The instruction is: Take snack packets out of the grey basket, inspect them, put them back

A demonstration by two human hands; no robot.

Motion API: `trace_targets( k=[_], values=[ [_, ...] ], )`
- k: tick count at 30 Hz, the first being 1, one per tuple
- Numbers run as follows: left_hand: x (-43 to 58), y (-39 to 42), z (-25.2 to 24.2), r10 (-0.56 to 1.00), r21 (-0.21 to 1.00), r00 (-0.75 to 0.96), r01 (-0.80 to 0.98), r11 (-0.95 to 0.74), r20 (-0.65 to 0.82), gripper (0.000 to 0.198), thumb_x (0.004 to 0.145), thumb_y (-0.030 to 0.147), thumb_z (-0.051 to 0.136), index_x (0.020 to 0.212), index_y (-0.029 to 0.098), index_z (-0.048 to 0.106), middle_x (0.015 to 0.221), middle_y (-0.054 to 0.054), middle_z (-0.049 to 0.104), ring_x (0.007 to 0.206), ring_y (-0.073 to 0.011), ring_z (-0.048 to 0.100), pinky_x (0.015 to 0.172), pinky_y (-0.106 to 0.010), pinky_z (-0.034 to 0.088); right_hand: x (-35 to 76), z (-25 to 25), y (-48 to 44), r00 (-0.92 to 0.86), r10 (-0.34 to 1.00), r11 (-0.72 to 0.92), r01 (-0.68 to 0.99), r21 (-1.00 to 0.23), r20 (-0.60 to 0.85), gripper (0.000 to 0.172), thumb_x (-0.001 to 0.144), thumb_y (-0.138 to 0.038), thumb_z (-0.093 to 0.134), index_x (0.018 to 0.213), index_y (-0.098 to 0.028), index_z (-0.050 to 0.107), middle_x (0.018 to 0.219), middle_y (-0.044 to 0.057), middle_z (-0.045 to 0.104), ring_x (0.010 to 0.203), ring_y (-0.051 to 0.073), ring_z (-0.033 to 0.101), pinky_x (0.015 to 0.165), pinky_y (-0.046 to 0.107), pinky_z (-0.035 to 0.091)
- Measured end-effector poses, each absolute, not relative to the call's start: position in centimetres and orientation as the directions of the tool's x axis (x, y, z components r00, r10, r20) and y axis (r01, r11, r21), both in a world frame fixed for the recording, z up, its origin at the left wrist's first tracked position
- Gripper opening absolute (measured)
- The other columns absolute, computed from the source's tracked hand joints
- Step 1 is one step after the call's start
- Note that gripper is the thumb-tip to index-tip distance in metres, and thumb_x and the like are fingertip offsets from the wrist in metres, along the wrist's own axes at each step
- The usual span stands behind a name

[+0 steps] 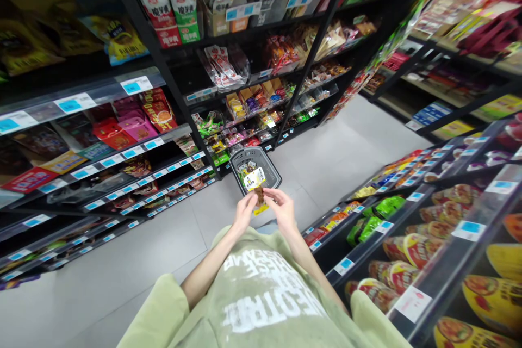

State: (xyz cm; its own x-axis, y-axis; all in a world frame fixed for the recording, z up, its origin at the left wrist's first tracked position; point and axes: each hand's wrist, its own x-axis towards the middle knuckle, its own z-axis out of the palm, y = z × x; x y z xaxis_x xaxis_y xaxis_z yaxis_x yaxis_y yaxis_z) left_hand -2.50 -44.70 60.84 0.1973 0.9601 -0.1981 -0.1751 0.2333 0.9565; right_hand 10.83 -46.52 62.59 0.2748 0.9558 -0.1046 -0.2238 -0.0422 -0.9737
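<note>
Over the grey, perforated plastic basket (pixel 266 162), a flat yellow-and-white packet (pixel 259 194) is pinched by the half-curled left hand (pixel 245 211) and right hand (pixel 280 206).

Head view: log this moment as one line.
left hand, right hand: both holding yellow and white plastic packet | grey perforated plastic basket: ahead, contains small colourful packets

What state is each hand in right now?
Left hand: closed on a small yellow-and-white plastic packet.
Right hand: closed on the same packet.
</note>
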Motion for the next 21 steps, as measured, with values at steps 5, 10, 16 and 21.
trace_targets(
  k=[5, 10, 16, 21],
  values=[
    [-2.3, -44.6, 61.0, 0.970, 0.953, 0.152, -0.206, 0.220, -0.191, 0.050, 0.073, 0.047, 0.078, 0.111, 0.018, 0.063, 0.113, -0.012, 0.073, 0.106, -0.0233, 0.068, 0.096, -0.034, 0.052, 10.7, 61.9, -46.6, 0.382, 0.918, -0.046, -0.155, -0.987, -0.103, 0.028, 0.069, -0.029, 0.080, 0.093, -0.019, 0.069, 0.096, 0.007, 0.072, 0.083, 0.019, 0.065, 0.077, 0.034, 0.053],
    [-2.4, -44.6, 60.8, 0.953, 0.921, 0.196, -0.271, 0.281, -0.233, 0.060, 0.073, 0.052, 0.077, 0.119, 0.020, 0.057, 0.111, -0.011, 0.074, 0.102, -0.0241, 0.071, 0.091, -0.036, 0.055, 11.1, 61.2, -46.4, 0.430, 0.899, -0.072, -0.041, -0.997, -0.083, 0.042, 0.070, -0.031, 0.078, 0.109, -0.020, 0.064, 0.104, 0.008, 0.072, 0.086, 0.019, 0.063, 0.072, 0.031, 0.050],
    [-2.4, -44.9, 61.2, 0.952, 0.926, 0.222, -0.267, 0.266, -0.210, 0.058, 0.074, 0.049, 0.077, 0.121, 0.021, 0.058, 0.114, -0.011, 0.072, 0.108, -0.0244, 0.068, 0.090, -0.033, 0.054, 11.1, 61.5, -46.5, 0.339, 0.933, -0.078, -0.144, -0.986, -0.123, 0.036, 0.071, -0.032, 0.078, 0.102, -0.020, 0.065, 0.087, 0.004, 0.074, 0.073, 0.018, 0.065, 0.071, 0.032, 0.053],
    [-2.4, -44.9, 61.0, 0.963, 0.943, 0.166, -0.221, 0.248, -0.214, 0.049, 0.071, 0.047, 0.079, 0.108, 0.020, 0.061, 0.107, -0.007, 0.068, 0.096, -0.0213, 0.067, 0.080, -0.029, 0.054, 11.2, 61.3, -46.4, 0.347, 0.931, -0.072, -0.133, -0.989, -0.114, 0.036, 0.071, -0.032, 0.078, 0.102, -0.020, 0.065, 0.081, 0.003, 0.073, 0.069, 0.017, 0.064, 0.068, 0.031, 0.053]
  ],
)
